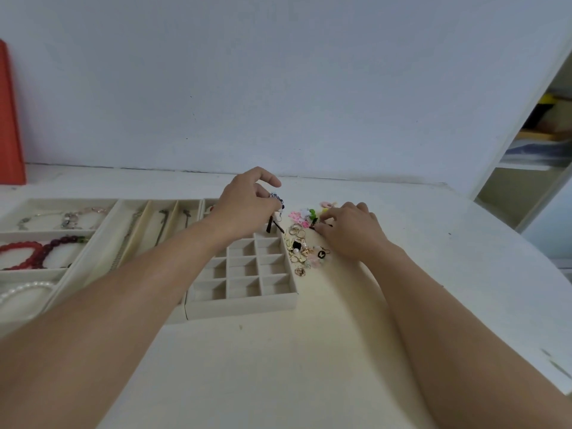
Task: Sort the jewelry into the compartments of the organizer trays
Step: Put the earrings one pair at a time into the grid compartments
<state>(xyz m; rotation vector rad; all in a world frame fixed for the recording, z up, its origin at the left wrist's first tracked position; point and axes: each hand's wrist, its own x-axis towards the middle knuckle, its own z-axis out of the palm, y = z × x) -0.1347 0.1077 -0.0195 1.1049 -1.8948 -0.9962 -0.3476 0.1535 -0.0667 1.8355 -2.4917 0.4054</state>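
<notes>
A beige grid tray (244,301) with small square compartments lies in the middle of the white table. My left hand (247,202) hovers over its far end and pinches a dangling earring (275,218) with dark tassels and a beaded top. A pile of loose jewelry (301,246), rings, pearl studs and pink and green pieces, lies just right of the tray. My right hand (349,230) rests at the pile's far right, its fingertips pinching a small dark and green piece (314,222).
Left of the grid tray, a tray with long slots (145,230) holds chains. A further tray (49,233) at the far left holds silver chains, red bead bracelets (28,252) and pearls (24,289). An orange box (9,119) stands at the back left, shelves at the right.
</notes>
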